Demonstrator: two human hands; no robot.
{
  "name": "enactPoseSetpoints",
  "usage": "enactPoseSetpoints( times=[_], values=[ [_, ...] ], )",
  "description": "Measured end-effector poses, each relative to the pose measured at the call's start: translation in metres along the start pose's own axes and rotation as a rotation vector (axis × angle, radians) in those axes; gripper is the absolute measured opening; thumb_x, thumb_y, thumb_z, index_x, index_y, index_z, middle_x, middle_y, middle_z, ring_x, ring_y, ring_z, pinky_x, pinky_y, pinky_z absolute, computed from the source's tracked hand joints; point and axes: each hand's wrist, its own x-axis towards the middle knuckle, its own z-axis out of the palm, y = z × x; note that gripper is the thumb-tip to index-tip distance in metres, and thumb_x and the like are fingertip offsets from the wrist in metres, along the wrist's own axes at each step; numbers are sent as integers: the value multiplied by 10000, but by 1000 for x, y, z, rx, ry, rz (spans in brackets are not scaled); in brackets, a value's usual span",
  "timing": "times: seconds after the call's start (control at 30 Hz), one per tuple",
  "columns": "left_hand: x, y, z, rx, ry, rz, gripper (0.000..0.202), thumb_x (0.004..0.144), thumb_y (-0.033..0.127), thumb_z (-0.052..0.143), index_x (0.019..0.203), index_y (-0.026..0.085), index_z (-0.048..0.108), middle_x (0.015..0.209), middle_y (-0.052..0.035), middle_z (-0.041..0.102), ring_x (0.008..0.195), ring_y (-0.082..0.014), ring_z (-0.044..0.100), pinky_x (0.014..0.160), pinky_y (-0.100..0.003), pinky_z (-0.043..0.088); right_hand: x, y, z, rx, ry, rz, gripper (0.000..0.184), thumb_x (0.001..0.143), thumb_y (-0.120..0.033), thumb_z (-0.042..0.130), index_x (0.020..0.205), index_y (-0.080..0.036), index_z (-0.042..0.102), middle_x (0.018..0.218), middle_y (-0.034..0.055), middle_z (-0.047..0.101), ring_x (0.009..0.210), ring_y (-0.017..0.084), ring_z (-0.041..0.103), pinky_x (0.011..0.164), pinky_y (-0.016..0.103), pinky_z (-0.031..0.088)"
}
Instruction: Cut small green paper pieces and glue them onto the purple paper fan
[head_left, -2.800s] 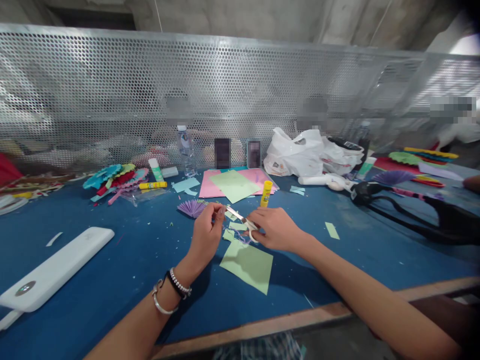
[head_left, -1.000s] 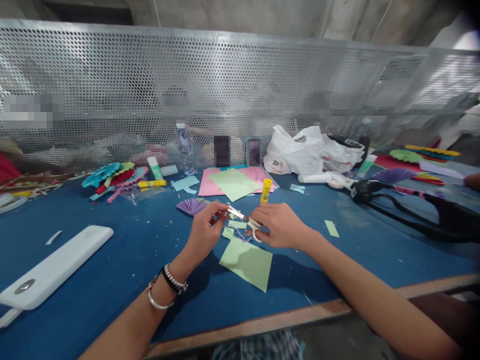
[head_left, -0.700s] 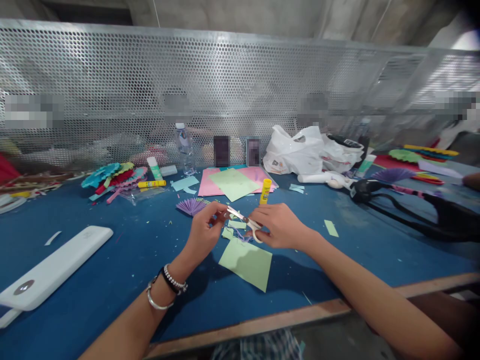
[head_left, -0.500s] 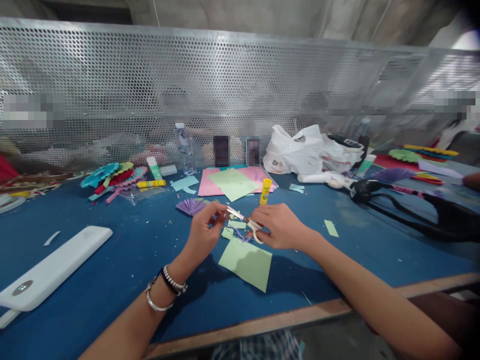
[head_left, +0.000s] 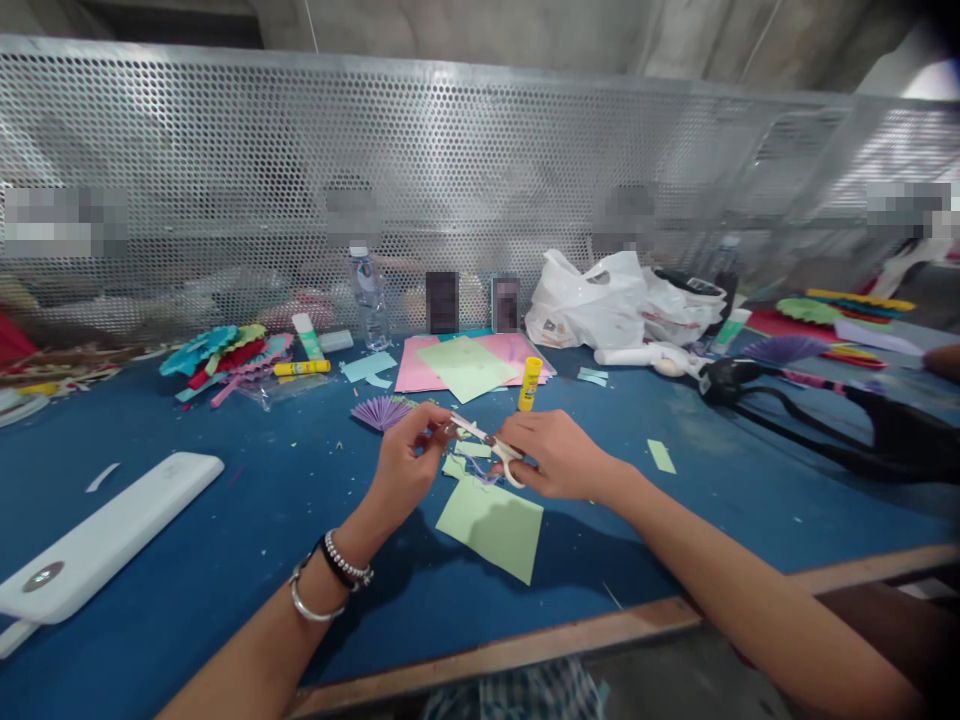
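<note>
I judge the paper scrap (head_left: 441, 430) flimsy, the left hand (head_left: 405, 468) with its grip pinched on the scrap's edge; the right hand (head_left: 561, 458) has its grip clasped round the scissors (head_left: 487, 444) at the handles.

Scissors (head_left: 486, 446): white handles, pale metal blades. Gripped in right hand (head_left: 556, 458), raised just off blue worktop (head_left: 247, 500), tips aimed left and away. Small scrap (head_left: 445, 429): pinched in left hand (head_left: 405, 466) fingertips, at the blade tips; colour too small to tell.

Blue table (head_left: 225, 520), green paper sheet (head_left: 491, 525), yellow glue stick (head_left: 530, 384), white case (head_left: 105, 545), pink sheets (head_left: 415, 372), plastic bag (head_left: 589, 308)
</note>
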Motion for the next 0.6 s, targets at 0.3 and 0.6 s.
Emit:
enactPoseSetpoints(
  times=[0.3, 0.6],
  values=[
    [0, -1, 0, -7, 14, 3, 66, 780, 169, 460, 779, 180, 525, 716, -6, 517, 634, -105, 457, 565, -211, 413, 0, -1, 0, -9, 0, 10, 81, 741, -165, 415, 768, -155, 491, 699, 17, 492, 627, 121, 395, 572, 240, 259],
    [0, -2, 0, -5, 23, 6, 99, 764, 132, 452, 781, 180, 537, 714, -5, 520, 634, -104, 464, 563, -207, 409, -1, 1, 0, -13, -2, 4, 81, 752, -154, 416, 775, -151, 493, 699, 22, 492, 625, 124, 400, 572, 239, 262]
  ],
)
